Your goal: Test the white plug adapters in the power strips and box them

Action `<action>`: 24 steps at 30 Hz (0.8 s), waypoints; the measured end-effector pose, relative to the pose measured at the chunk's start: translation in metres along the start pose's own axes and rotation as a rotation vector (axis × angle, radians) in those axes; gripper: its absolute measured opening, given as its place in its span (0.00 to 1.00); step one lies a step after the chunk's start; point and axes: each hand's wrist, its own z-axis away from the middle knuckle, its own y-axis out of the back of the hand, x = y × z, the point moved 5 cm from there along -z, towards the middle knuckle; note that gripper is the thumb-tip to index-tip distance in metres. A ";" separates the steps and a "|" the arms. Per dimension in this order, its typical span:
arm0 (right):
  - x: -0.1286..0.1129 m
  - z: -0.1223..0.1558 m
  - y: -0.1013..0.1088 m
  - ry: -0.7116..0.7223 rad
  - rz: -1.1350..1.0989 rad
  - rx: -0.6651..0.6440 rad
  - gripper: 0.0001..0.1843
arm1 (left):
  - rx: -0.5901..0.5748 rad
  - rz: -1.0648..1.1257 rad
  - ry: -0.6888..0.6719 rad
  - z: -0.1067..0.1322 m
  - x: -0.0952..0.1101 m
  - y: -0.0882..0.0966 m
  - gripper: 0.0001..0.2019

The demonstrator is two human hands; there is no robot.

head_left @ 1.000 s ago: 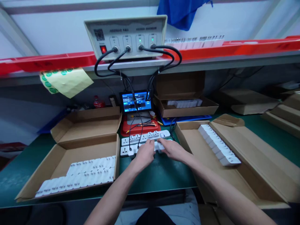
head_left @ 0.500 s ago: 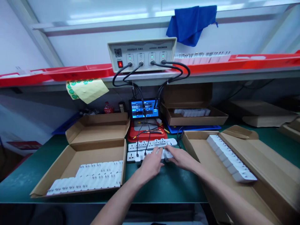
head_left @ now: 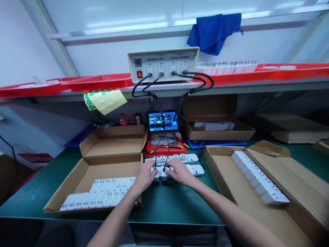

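Looked like the plug-in step on the white power strip point(head_left: 196, 169), with left hand point(head_left: 144, 176) and right hand point(head_left: 180, 172) narrow over its test plugs point(head_left: 156, 176), grip unclear; next move apparently called for seating them fully.

A white panelled wall point(head_left: 115, 51) glares with bright light behind a green bench point(head_left: 180, 202). A blue cloth point(head_left: 214, 34) hangs over a rail point(head_left: 154, 29), above a long red-edged shelf point(head_left: 282, 82).
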 end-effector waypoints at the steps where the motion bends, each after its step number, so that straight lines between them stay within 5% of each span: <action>1: 0.000 -0.003 -0.006 -0.004 -0.005 0.005 0.03 | -0.030 -0.002 0.005 -0.001 -0.001 -0.004 0.06; 10: 0.005 -0.006 -0.026 0.036 0.036 0.032 0.06 | -0.085 0.047 0.021 -0.001 -0.009 -0.010 0.10; 18: -0.002 -0.005 -0.033 0.035 0.175 0.005 0.05 | -0.018 -0.119 -0.020 0.004 -0.004 -0.012 0.08; 24: 0.006 -0.008 -0.011 -0.068 0.025 0.026 0.05 | -0.040 -0.034 0.028 -0.006 0.006 -0.013 0.12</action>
